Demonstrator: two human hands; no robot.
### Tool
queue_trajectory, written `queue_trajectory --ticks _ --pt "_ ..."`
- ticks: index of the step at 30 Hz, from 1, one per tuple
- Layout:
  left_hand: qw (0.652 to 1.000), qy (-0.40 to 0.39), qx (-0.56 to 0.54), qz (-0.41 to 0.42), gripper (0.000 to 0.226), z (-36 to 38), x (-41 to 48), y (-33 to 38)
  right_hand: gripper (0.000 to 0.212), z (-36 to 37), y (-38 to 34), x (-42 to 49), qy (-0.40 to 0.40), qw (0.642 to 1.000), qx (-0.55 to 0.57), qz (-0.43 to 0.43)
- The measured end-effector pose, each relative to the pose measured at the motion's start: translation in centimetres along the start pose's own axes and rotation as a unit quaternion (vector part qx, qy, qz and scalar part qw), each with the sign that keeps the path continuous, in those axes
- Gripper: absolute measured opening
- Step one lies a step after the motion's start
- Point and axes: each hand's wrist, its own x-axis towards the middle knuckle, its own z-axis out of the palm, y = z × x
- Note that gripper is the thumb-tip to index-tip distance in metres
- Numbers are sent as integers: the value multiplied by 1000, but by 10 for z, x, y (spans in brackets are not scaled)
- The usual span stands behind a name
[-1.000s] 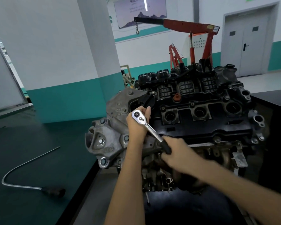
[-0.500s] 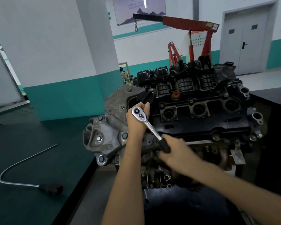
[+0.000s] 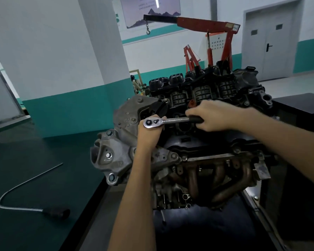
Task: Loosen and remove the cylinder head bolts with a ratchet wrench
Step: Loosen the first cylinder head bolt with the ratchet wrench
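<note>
A chrome ratchet wrench [image 3: 168, 121] lies nearly level over the left end of the engine's black cylinder head cover [image 3: 203, 140]. My left hand [image 3: 149, 134] cups the ratchet's round head from below, fingers curled up around it. My right hand [image 3: 210, 115] grips the black handle at the wrench's right end. The bolt under the ratchet head is hidden by my left hand. The engine [image 3: 179, 160] stands on a stand, with its rusty exhaust manifold [image 3: 219, 180] facing me.
A bent metal rod with a black handle [image 3: 27, 200] lies on the dark green bench at the left. A red engine hoist [image 3: 207, 33] stands behind the engine. A black cabinet [image 3: 301, 104] is at the right, and a white pillar rises at the back left.
The wrench handle has swung counter-clockwise, from pointing down-right toward me to pointing right and level. My right hand moved up with it. My left hand stayed on the ratchet head.
</note>
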Motion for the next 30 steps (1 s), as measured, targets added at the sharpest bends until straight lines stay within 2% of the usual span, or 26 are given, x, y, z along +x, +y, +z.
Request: queue_trajectory --ticks 3,6,10,12,14,16,19,22,24,25,28,30 --pt "999 40 -21 -12 37 2 -3 -2 11 -2 -4 7 17 999 -29 2" --pt "998 61 0 -15 42 6 -1 -3 15 37 -28 -20 47 991 107 68" --pt "996 77 42 -16 43 9 4 -1 16 99 -98 -40 113 911 374 136" --pt "995 85 54 -12 44 8 3 -3 18 117 -134 -34 137 876 430 170" --pt "995 90 32 -11 44 7 2 -5 18 123 -147 -29 142 861 453 183" --pt "996 81 36 -16 43 7 2 -4 18 118 -133 -30 128 872 441 168" --pt "998 47 32 -6 40 5 2 -5 19 91 -89 -36 73 925 356 108" --pt "1000 13 11 1 40 1 0 -4 15 45 -33 -26 17 985 162 55" --pt "1000 8 4 6 40 1 -2 -3 14 15 -9 -11 14 999 17 27" --pt "1000 12 2 6 39 1 -2 -2 13 6 -4 -4 21 1000 -19 12" --pt "999 41 -10 -8 38 3 -3 -1 13 9 -13 -3 38 999 -10 21" --pt "998 58 -11 -9 42 6 -2 -3 13 36 -31 -19 58 993 69 75"
